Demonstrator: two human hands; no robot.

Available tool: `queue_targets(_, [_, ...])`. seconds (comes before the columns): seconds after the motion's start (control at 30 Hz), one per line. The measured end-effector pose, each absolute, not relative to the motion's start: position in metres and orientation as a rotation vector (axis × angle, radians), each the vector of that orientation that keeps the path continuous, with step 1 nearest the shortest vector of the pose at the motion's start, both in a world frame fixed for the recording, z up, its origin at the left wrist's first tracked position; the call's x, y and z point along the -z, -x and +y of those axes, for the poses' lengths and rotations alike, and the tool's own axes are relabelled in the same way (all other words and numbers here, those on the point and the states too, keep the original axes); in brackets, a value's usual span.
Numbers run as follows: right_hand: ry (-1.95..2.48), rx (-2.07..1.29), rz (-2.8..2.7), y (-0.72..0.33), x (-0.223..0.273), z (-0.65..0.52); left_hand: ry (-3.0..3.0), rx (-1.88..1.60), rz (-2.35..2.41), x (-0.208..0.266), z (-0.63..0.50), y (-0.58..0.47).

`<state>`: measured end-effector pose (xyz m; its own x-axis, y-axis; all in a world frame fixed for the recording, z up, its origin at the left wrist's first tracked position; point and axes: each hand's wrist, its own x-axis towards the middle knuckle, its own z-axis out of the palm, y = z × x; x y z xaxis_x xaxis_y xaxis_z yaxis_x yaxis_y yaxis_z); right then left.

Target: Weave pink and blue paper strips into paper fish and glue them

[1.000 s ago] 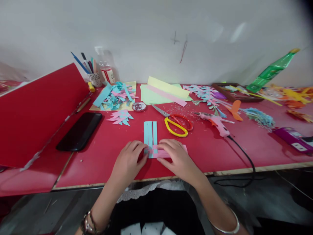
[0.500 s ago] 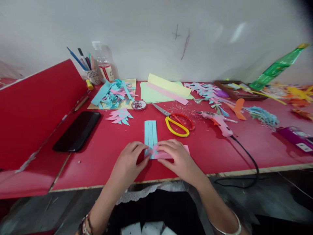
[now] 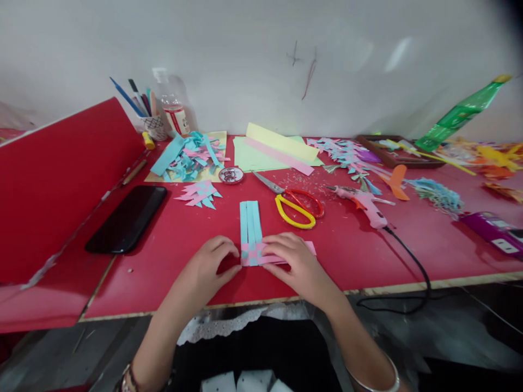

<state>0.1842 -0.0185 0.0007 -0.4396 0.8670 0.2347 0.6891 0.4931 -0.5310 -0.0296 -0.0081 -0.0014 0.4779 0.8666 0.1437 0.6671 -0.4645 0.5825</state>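
Note:
Blue paper strips stand lengthwise on the table and cross pink paper strips, forming a small checkered weave at their lower end. My left hand is just off the weave's left edge, thumb and fingers curved apart with a gap between them and nothing held. On the other side, my right hand has its fingers and thumb on the pink strips at the weave's right edge; part of the strips is hidden beneath it.
Beyond the weave lie scissors, a finished woven piece and a pink glue gun with a trailing black cord. A phone rests at left. Behind are cut paper strips, paper sheets and a tilted green bottle.
My left hand has let go of the weave's left edge and drawn back slightly left, uncovering the checkered part. My right hand stays on the pink strips.

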Motion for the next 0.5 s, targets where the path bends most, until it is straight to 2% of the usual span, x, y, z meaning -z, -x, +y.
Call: queue_targets(0.5, [1.257, -0.496, -2.224, -0.1835, -0.0031, -0.02, -2.37, -0.736, 1.24, 0.0053, -0.0123, 0.0197])
